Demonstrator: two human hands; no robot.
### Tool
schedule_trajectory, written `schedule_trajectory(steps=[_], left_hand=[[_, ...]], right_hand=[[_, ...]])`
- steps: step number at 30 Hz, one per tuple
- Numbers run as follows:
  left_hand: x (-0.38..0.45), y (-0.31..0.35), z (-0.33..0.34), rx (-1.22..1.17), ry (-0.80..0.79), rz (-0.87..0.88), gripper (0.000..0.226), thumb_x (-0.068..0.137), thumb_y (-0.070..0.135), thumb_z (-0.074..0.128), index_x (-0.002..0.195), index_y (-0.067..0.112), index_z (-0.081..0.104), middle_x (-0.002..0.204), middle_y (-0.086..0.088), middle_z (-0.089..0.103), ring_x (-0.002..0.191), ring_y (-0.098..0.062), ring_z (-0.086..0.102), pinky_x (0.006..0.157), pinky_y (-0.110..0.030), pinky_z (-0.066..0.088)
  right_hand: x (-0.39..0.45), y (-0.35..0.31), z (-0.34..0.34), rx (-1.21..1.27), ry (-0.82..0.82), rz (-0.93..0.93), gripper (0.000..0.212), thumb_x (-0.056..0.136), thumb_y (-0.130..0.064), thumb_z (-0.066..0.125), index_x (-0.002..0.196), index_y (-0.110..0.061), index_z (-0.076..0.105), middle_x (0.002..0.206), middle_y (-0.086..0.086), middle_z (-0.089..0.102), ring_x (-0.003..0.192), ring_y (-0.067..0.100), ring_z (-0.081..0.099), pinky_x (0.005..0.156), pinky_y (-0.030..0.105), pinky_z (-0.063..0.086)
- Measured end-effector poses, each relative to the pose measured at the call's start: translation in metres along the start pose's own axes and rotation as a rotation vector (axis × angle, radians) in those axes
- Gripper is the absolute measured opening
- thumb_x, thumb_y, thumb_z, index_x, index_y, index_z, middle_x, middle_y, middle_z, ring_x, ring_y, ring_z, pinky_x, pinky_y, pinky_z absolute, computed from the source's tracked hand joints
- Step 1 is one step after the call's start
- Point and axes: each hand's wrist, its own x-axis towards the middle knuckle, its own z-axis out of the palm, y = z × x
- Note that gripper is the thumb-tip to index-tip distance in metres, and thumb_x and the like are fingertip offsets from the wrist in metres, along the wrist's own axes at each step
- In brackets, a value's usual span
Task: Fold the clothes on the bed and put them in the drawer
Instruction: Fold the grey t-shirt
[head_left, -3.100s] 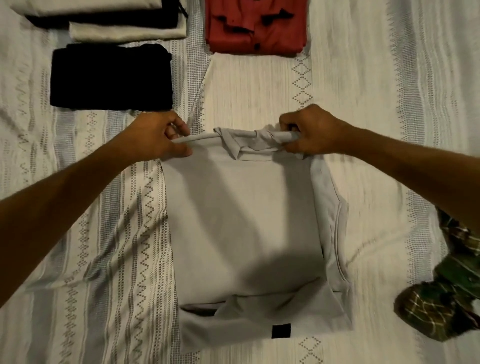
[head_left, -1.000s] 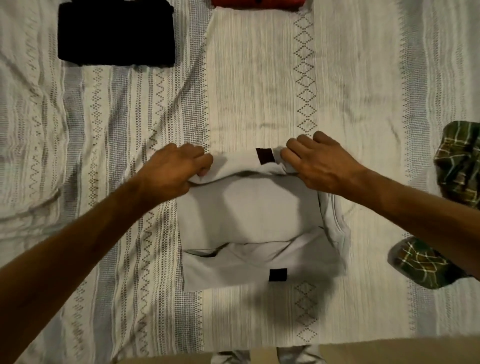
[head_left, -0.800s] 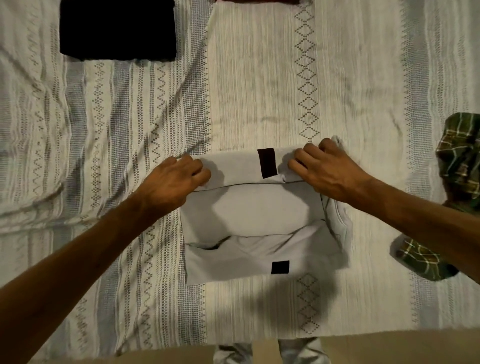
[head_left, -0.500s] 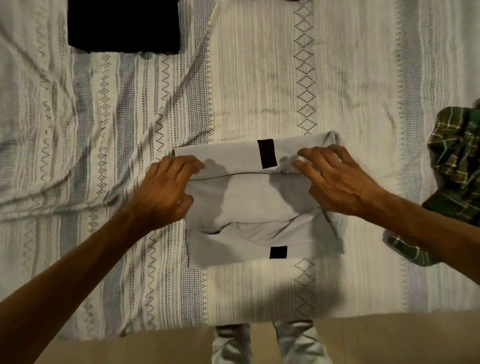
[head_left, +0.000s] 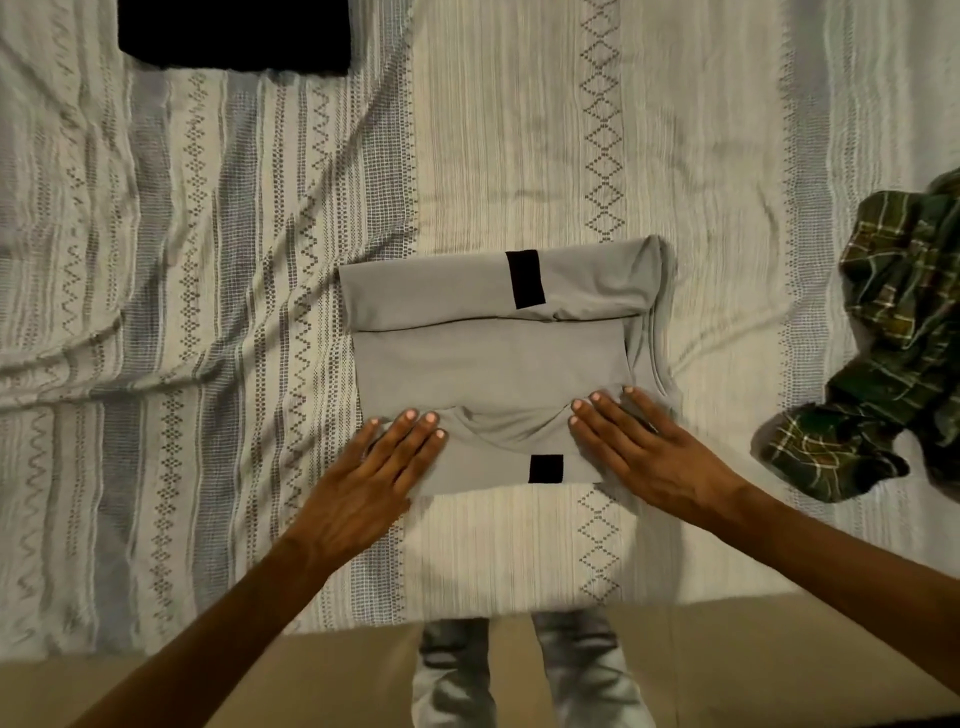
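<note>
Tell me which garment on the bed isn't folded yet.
The green plaid shirt at the right edge: it lies crumpled, while the grey shirt under both hands and the black garment are flat folded rectangles.

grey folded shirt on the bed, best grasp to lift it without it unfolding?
Take the grey folded shirt with black patches by its two short side edges, coming in from left and right at bed level, probably fingers slid under and thumbs on top. The far flap is folded over and the near layers lie loose, so a one-edge grip would likely let it open. The left hand and right hand lie flat on its near corners.
</note>
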Motion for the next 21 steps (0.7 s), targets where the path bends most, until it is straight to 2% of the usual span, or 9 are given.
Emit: schedule_trajectory(steps=[2, 5, 7, 9, 10, 12, 14, 17, 21], left_hand=[[0.007, 0.0, -0.009, -0.029, 0.062, 0.003, 0.062, 0.098, 0.014, 0.031, 0.158, 0.005, 0.039, 0.164, -0.018, 0.037, 0.15, -0.034, 0.04, 0.116, -0.054, 0.043], [0.019, -0.015, -0.032, -0.315, 0.114, 0.019, 0.053, 0.094, 0.021, 0.041, 0.139, 0.006, 0.065, 0.143, -0.016, 0.063, 0.131, -0.033, 0.063, 0.107, -0.054, 0.052], [0.028, -0.032, -0.05, -0.662, 0.075, -0.11, 0.041, 0.097, 0.026, 0.05, 0.129, 0.013, 0.072, 0.126, -0.011, 0.073, 0.112, -0.027, 0.071, 0.097, -0.046, 0.059], [0.04, -0.049, -0.058, -0.941, 0.082, -0.307, 0.022, 0.102, 0.025, 0.057, 0.116, 0.022, 0.075, 0.1, -0.001, 0.077, 0.08, -0.018, 0.072, 0.07, -0.034, 0.062], [0.046, -0.058, -0.058, -1.079, 0.101, -0.436, 0.017, 0.103, 0.02, 0.061, 0.109, 0.025, 0.076, 0.091, 0.003, 0.076, 0.072, -0.018, 0.069, 0.062, -0.031, 0.059], [0.061, -0.076, -0.055, -1.405, 0.129, -0.701, 0.019, 0.101, 0.013, 0.064, 0.099, 0.026, 0.078, 0.09, 0.003, 0.077, 0.078, -0.02, 0.069, 0.066, -0.03, 0.056], [0.071, -0.089, -0.05, -1.643, 0.114, -0.903, 0.017, 0.1, 0.017, 0.067, 0.094, 0.027, 0.079, 0.098, 0.001, 0.079, 0.09, -0.021, 0.074, 0.078, -0.037, 0.061], [0.076, -0.095, -0.036, -1.719, 0.117, -1.001, 0.012, 0.097, 0.031, 0.073, 0.092, 0.037, 0.082, 0.102, 0.005, 0.08, 0.093, -0.02, 0.076, 0.079, -0.042, 0.063], [0.071, -0.091, -0.023, -1.646, 0.203, -1.039, 0.012, 0.095, 0.045, 0.073, 0.097, 0.036, 0.08, 0.103, 0.006, 0.08, 0.088, -0.014, 0.076, 0.07, -0.036, 0.063]], right_hand=[[0.005, 0.001, -0.012, 0.051, 0.048, -0.002, 0.055, 0.102, -0.011, 0.043, 0.156, -0.002, 0.042, 0.161, 0.02, 0.042, 0.148, 0.037, 0.041, 0.122, 0.056, 0.032], [0.019, 0.014, -0.041, 0.404, 0.012, 0.083, 0.059, 0.087, -0.012, 0.07, 0.144, -0.01, 0.061, 0.147, 0.011, 0.061, 0.137, 0.028, 0.057, 0.119, 0.053, 0.039], [0.029, 0.032, -0.06, 0.742, -0.019, 0.215, 0.045, 0.088, -0.014, 0.065, 0.132, -0.016, 0.07, 0.13, 0.004, 0.072, 0.118, 0.02, 0.069, 0.111, 0.049, 0.049], [0.038, 0.052, -0.068, 1.033, 0.008, 0.428, 0.022, 0.095, -0.013, 0.069, 0.115, -0.019, 0.076, 0.105, -0.002, 0.078, 0.093, 0.013, 0.073, 0.086, 0.042, 0.059], [0.043, 0.063, -0.069, 1.148, -0.003, 0.552, 0.016, 0.096, -0.015, 0.073, 0.11, -0.021, 0.077, 0.1, -0.005, 0.078, 0.089, 0.01, 0.072, 0.081, 0.039, 0.059], [0.052, 0.082, -0.066, 1.311, -0.03, 0.769, 0.015, 0.095, -0.022, 0.075, 0.11, -0.024, 0.078, 0.102, -0.007, 0.077, 0.094, 0.008, 0.072, 0.082, 0.031, 0.057], [0.058, 0.096, -0.056, 1.489, -0.043, 0.923, 0.025, 0.094, -0.026, 0.074, 0.118, -0.018, 0.076, 0.111, -0.002, 0.077, 0.104, 0.014, 0.071, 0.086, 0.027, 0.057], [0.063, 0.105, -0.046, 1.645, -0.006, 1.067, 0.028, 0.093, -0.029, 0.076, 0.117, -0.015, 0.076, 0.112, 0.002, 0.078, 0.104, 0.019, 0.073, 0.085, 0.026, 0.057], [0.059, 0.1, -0.038, 1.703, 0.042, 1.1, 0.027, 0.089, -0.033, 0.08, 0.114, -0.024, 0.076, 0.108, -0.009, 0.079, 0.1, 0.01, 0.074, 0.078, 0.019, 0.056]])
